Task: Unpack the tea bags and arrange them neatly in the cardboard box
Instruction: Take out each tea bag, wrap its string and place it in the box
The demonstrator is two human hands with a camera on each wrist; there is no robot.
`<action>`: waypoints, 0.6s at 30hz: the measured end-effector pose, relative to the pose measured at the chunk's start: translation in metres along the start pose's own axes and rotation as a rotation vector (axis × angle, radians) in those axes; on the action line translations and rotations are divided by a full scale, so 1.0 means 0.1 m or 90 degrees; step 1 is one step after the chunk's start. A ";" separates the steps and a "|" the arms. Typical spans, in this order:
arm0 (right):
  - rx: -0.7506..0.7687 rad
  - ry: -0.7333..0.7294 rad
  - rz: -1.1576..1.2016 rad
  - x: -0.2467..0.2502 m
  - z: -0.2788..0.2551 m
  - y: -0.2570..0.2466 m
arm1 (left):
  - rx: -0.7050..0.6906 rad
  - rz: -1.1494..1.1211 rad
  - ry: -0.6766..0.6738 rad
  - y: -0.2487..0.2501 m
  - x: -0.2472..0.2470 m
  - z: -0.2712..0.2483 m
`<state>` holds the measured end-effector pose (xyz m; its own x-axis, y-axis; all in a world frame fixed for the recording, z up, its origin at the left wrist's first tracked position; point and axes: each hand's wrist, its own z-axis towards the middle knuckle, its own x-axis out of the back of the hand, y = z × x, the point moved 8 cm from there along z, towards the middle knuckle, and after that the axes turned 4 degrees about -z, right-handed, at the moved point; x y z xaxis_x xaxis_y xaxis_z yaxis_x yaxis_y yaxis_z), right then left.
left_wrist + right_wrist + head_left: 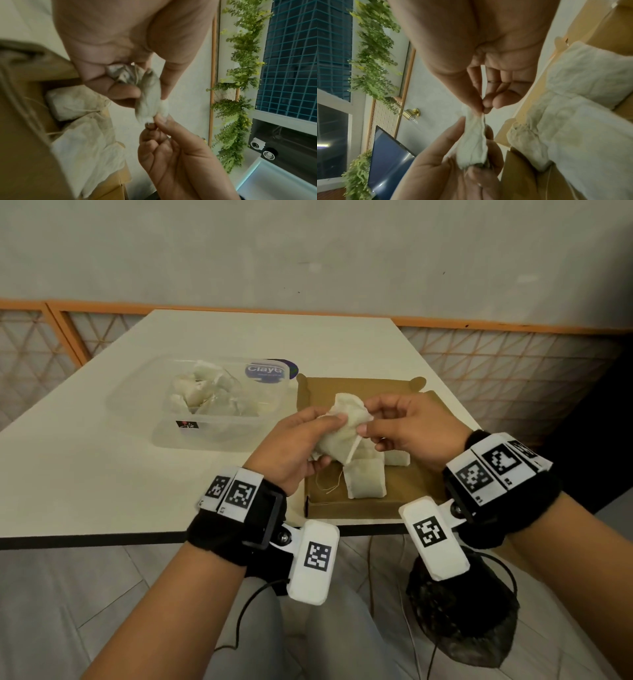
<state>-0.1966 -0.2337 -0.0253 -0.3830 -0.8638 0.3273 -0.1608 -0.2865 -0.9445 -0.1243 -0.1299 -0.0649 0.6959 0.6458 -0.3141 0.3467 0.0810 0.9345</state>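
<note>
Nearest, two forearms in black wrist straps carrying white blocks with square black-and-white markers. At left on a pale smooth table (85, 474), a clear plastic tub (219, 409), rounded at the corners, holding a heap of crumpled white tea bags (202, 393). Left hand (296, 445) raised above a shallow brown cardboard box (342, 506), fingers curled around a soft, wrinkled paper tea bag (346, 433). Right hand (407, 429) level with it, thumb and forefinger pinching the same bag's edge, other fingers loosely bent. Beneath, flat square tea bags (364, 481) lying inside the box, thin strings trailing.
</note>
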 end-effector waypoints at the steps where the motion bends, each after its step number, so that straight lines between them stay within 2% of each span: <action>1: 0.000 0.014 -0.006 0.05 0.00 0.01 | 0.010 -0.015 0.010 0.00 0.00 0.01; 6: 0.004 0.057 -0.028 0.26 -0.04 0.06 | 0.007 -0.077 0.052 0.01 0.02 0.03; 11: -0.004 0.093 -0.061 0.39 -0.04 0.06 | -0.031 -0.050 0.069 0.04 -0.04 0.03; 18: -0.099 0.089 -0.206 0.82 -0.08 0.24 | -0.039 -0.056 0.083 0.00 0.03 0.04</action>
<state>-0.2388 -0.3082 -0.0211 -0.4081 -0.6717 0.6183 -0.4250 -0.4596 -0.7798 -0.1199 -0.1305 -0.0667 0.5764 0.7266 -0.3739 0.3605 0.1845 0.9143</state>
